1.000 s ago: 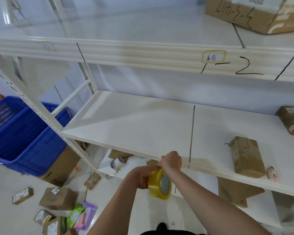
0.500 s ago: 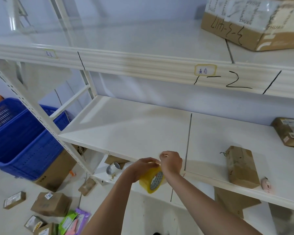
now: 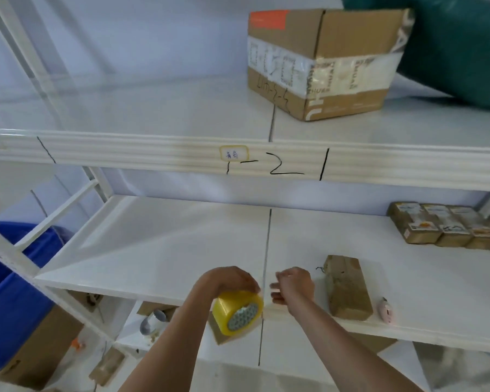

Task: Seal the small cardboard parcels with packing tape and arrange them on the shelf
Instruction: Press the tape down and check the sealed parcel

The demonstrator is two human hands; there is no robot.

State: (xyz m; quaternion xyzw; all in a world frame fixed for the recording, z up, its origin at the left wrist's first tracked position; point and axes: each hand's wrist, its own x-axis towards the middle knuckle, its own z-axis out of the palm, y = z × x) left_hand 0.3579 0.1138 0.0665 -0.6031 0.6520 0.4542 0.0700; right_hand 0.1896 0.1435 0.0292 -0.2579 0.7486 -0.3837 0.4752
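My left hand point(image 3: 227, 280) grips a yellow roll of packing tape point(image 3: 238, 312) from above, just in front of the middle shelf's front edge point(image 3: 408, 332). My right hand point(image 3: 293, 285) is a short way right of the roll, fingers curled toward it, and seems to pinch the tape's free end; the clear strip is hard to see. A small brown cardboard parcel point(image 3: 347, 290) lies on the middle shelf right of my right hand, not touched. Three small parcels point(image 3: 441, 227) stand in a row at the shelf's back right.
A large taped cardboard box point(image 3: 323, 60) and a green bag point(image 3: 464, 52) sit on the top shelf. A small pink object point(image 3: 386, 309) lies beside the parcel. Blue crates point(image 3: 12, 292) stand at the left. A grey roll point(image 3: 153, 321) and cardboard pieces lie on the lower shelf.
My hands were together at the roll; now my right hand has drawn away to the right. The view has tilted upward, showing more of the top shelf.
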